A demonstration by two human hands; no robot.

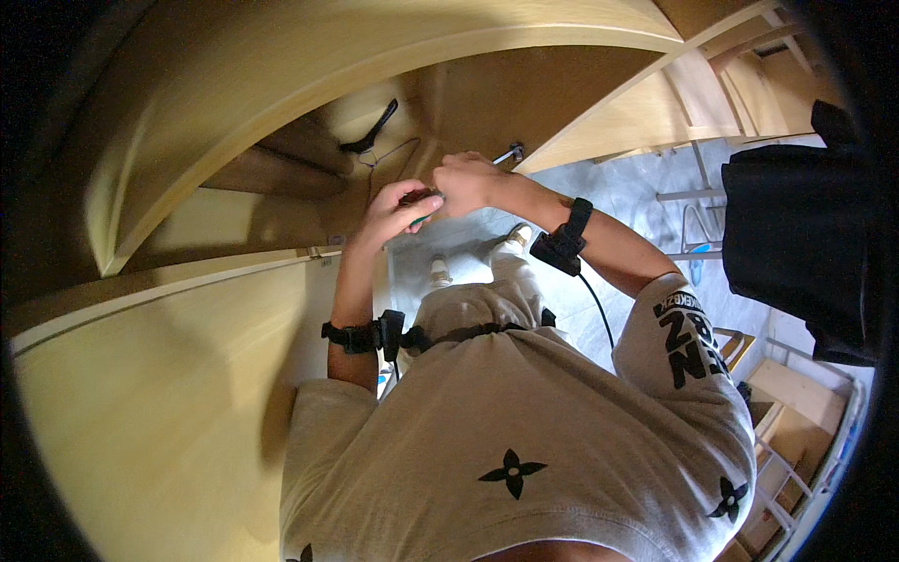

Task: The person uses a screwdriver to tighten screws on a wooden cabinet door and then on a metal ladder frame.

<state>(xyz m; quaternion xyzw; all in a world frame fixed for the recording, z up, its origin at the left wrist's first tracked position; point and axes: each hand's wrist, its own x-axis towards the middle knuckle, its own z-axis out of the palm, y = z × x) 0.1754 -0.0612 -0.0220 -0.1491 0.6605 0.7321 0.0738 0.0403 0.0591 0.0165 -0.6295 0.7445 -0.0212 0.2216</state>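
My left hand point(401, 215) is closed round a small dark and green thing that shows between thumb and fingers; its kind is too small to make out. Right beside it, my right hand point(466, 183) is bent inward with its fingers curled, their tips hidden, so what they hold cannot be seen. Both hands meet in front of the open wooden cabinet point(524, 80). Past my right wrist, a small silver metal fitting point(508, 154) shows at the cabinet's lower edge. Inside the cabinet lie a long black object point(375, 129) and a thin dark cord point(401, 150).
A pale wooden door or panel point(169, 403) stands on my left. On the right hangs a black garment point(796, 234), near a metal frame point(693, 195) and a blue item point(698, 251) low down. Black bands with cables circle both my forearms. Below is a grey tiled floor point(618, 201).
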